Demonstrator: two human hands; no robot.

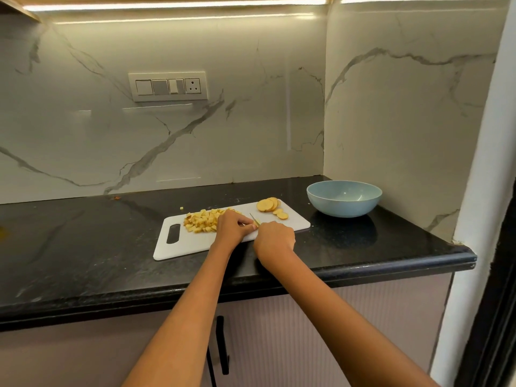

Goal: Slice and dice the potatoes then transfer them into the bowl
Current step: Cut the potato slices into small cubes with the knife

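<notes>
Lying under left fingers: potato piece

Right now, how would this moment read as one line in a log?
stage: dicing | right hand: grips small knife | left hand: steadies potato piece | diced pile on white plastic board | round blue bowl: empty

I see a black stone counter carrying a white cutting board. Just right of the board and a little farther back sits a pale blue bowl. One small potato bit lies just behind the board's left end.
</notes>
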